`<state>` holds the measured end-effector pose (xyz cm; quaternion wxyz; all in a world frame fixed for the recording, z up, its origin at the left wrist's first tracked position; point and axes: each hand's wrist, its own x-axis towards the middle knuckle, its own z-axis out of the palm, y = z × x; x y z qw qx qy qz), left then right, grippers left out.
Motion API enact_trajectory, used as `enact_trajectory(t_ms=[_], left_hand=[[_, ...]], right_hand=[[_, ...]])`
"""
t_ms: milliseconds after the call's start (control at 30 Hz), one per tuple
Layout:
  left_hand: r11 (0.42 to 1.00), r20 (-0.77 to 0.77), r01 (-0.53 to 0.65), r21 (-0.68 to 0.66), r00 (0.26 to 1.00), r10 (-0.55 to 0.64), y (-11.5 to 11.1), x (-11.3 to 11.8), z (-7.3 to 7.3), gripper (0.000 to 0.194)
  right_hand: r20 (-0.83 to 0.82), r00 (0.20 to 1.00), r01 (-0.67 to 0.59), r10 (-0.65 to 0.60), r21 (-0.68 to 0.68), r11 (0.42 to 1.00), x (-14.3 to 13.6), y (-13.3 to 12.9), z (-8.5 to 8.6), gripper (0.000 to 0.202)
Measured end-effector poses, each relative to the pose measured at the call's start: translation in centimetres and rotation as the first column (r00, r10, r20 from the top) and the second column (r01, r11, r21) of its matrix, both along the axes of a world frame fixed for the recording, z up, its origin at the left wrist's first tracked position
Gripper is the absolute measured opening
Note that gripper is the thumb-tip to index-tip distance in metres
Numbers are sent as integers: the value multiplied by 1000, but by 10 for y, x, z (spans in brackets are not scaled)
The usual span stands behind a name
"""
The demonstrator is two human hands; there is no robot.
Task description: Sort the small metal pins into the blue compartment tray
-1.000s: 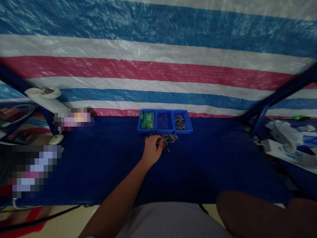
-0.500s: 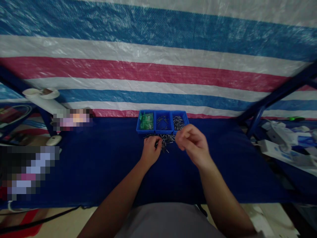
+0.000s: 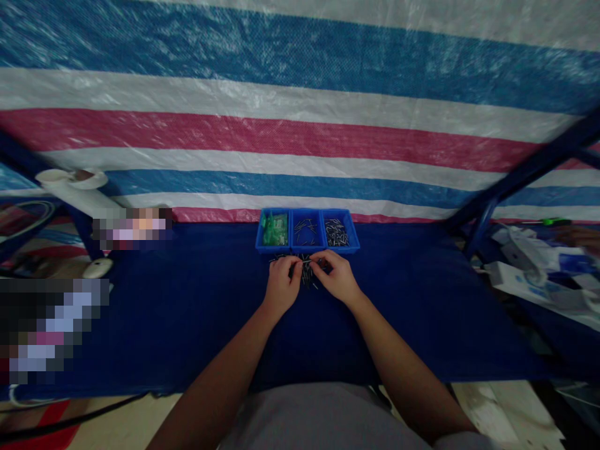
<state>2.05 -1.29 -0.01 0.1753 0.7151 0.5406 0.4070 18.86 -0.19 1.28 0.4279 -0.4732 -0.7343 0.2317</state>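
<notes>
On the blue tabletop lies a loose pile of thin dark and silvery metal pins (image 3: 307, 274); their exact kind is too small to tell. My left hand (image 3: 282, 284) rests at the left of the pile, thumb and fingers pinched together at its edge. From the right, my right hand (image 3: 338, 277) reaches to the same pile, its thumb and fingertips bent together close to the left ones. Whatever sits in either pinch is hidden or too small to name. Just behind the hands stand three joined blue bins: a left bin (image 3: 259, 240), a middle bin (image 3: 307, 249) and a right bin (image 3: 354, 242).
Green-tinted plastic packets (image 3: 275, 230) fill the left bin. A few pins (image 3: 305, 226) lie in the middle one, many pins (image 3: 336, 232) in the right. A striped tarp (image 3: 300, 137) hangs behind. White boxes (image 3: 520, 281) stand at right; a white roll (image 3: 77, 190) at left.
My right hand has come down and left from in front of the right bin to the pile, beside my left hand. The left hand has stayed almost in place.
</notes>
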Motion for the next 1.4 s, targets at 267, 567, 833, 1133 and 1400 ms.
enact_trajectory(t_ms=[267, 567, 833, 1133, 1400], left_hand=[[999, -9, 39, -7, 999, -39, 1, 0, 0, 18], [999, -12, 44, -10, 999, -44, 1, 0, 0, 20], [999, 70, 31, 18, 997, -32, 0, 1, -2, 14], [1000, 29, 16, 1, 999, -16, 1, 0, -2, 18], [1000, 83, 6, 2, 997, -6, 0, 0, -2, 14]], right_hand=[[-1, 999, -42, 42, 3, 999, -5, -2, -3, 13], [21, 999, -46, 47, -7, 999, -6, -4, 0, 10], [50, 998, -36, 36, 3, 999, -6, -3, -2, 11], [32, 999, -43, 42, 32, 999, -6, -3, -1, 10], [27, 999, -36, 35, 29, 999, -6, -3, -3, 10]])
